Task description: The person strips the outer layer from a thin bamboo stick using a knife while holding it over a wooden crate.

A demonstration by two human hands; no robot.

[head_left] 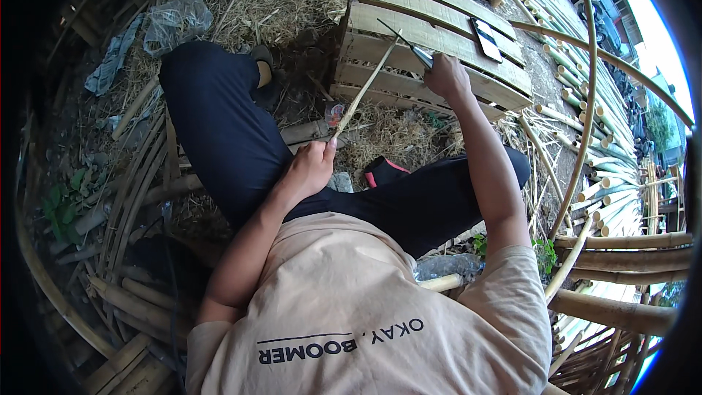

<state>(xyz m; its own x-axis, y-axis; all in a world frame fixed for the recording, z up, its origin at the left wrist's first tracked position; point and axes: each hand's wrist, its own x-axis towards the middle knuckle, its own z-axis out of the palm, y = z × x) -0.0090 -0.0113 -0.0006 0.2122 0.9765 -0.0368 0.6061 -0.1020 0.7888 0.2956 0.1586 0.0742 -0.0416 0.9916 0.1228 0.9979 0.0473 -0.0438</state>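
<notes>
In the head view, the left hand (311,166) is closed around the lower end of a thin bamboo strip (365,89), with the thumb laid along it. Nearly all of the strip lies beyond this grip, running up and slightly to the right, away from the seated person, toward the near side of a slatted wooden crate (417,1). The right hand (446,79) is clenched around the handle of a knife (420,54), and most of that handle is hidden in the fist. The blade points up and to the left from the fist and crosses the strip close to its far end, well apart from the left hand's hold; whether edge and strip touch cannot be told. A smartphone (486,39) lies on the crate's top slats, to the right of the knife. Below the strip are the dark trousers (219,117) of the person's bent legs, with straw (256,0) spread over the ground past them and bamboo poles (610,146) stacked at the far right.
</notes>
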